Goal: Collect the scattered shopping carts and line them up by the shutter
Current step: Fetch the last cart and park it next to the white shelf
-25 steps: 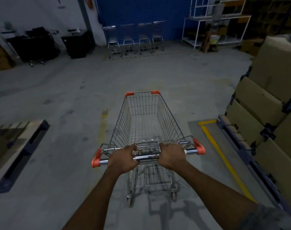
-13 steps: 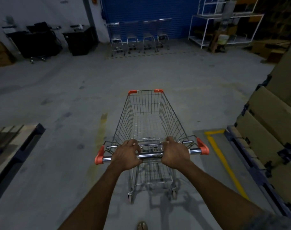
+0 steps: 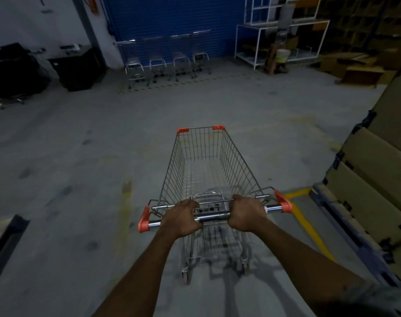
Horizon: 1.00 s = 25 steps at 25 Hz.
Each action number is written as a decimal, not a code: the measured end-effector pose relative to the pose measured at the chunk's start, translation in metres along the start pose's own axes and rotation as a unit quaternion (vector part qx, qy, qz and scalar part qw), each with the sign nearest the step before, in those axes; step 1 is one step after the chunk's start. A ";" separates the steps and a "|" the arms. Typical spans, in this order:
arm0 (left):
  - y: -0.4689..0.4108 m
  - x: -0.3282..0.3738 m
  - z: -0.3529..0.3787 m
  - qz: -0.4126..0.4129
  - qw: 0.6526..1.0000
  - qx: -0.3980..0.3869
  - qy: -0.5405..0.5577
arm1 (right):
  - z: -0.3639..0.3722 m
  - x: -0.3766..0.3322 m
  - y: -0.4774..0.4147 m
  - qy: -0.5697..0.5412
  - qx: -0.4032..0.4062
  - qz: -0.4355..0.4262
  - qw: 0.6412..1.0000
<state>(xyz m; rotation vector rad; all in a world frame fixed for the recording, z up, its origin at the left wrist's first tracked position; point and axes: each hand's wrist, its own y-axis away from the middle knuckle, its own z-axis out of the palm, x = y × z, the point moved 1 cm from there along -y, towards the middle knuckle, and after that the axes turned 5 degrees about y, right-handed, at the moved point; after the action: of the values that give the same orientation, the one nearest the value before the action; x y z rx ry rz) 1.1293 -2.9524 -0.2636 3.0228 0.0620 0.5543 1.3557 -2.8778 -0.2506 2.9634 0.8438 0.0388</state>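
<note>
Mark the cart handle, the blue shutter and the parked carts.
cart handle (image 3: 212, 216): head view, middle of chrome bar.
blue shutter (image 3: 172, 17): head view, upper slats.
parked carts (image 3: 158, 61): head view, second cart's lower frame.

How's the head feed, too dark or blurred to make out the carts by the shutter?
Head view: dim, bluish; parked carts by the shutter are faint outlines. Head view: floor edges smear, but the held cart, left hand and right hand are sharp. Head view: wide-angle bends the boxes.
</note>
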 end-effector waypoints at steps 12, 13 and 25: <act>-0.250 -0.058 -0.039 0.001 1.000 0.016 0.005 | -0.009 0.069 -0.248 0.019 -0.004 -0.023 1.000; -0.269 -0.059 -0.040 -0.003 1.000 0.011 0.009 | -0.011 0.079 -0.267 0.014 -0.008 -0.028 0.999; -0.523 -0.086 -0.060 -0.013 1.000 0.017 0.006 | -0.032 0.180 -0.510 -0.012 0.012 -0.060 0.998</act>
<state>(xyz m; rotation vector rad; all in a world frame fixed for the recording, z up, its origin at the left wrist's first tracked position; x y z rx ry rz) 1.0132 -2.4324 -0.2765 3.0462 0.1119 0.5761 1.2396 -2.3489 -0.2506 2.9224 1.0255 -0.0132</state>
